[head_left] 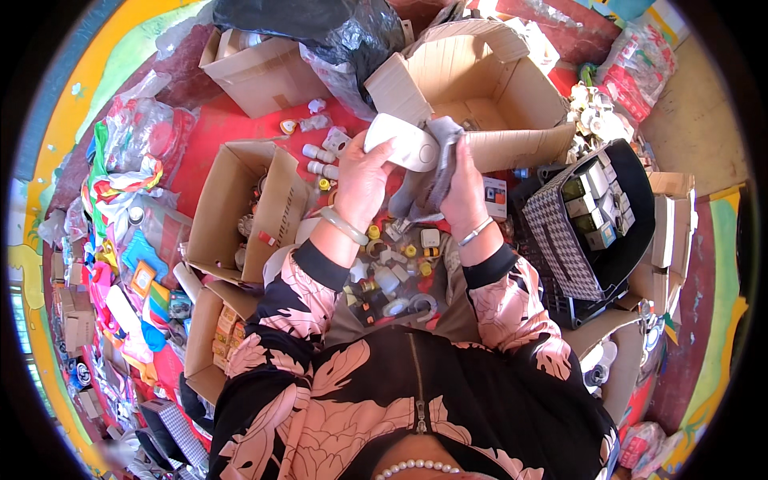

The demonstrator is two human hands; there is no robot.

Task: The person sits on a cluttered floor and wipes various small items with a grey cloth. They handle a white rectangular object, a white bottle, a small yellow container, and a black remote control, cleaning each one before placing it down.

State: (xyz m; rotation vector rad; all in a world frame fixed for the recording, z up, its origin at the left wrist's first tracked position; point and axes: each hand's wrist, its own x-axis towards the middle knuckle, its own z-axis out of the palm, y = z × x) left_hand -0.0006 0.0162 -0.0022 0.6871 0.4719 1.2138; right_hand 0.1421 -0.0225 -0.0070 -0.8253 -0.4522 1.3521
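My left hand (358, 186) is closed on a white, rounded plastic device (400, 141) with a small round button on its face. The device is held up in front of me, near an open carton. In my right hand (466, 188) is a grey cloth (436, 180), pressed close to the device's right end and hanging down from the palm. The fingers of this hand are fairly straight against the cloth. Below both hands, between my legs, lies a pile of small white and yellow plastic parts (388, 276).
A large open carton (480, 76) stands ahead, beside a carton (268, 80) under black plastic. At left are two more cartons (216, 204) (210, 336) with goods inside. A houndstooth bin (552, 240) of small boxes stands at right. Bright mixed items (144, 280) cover the far left.
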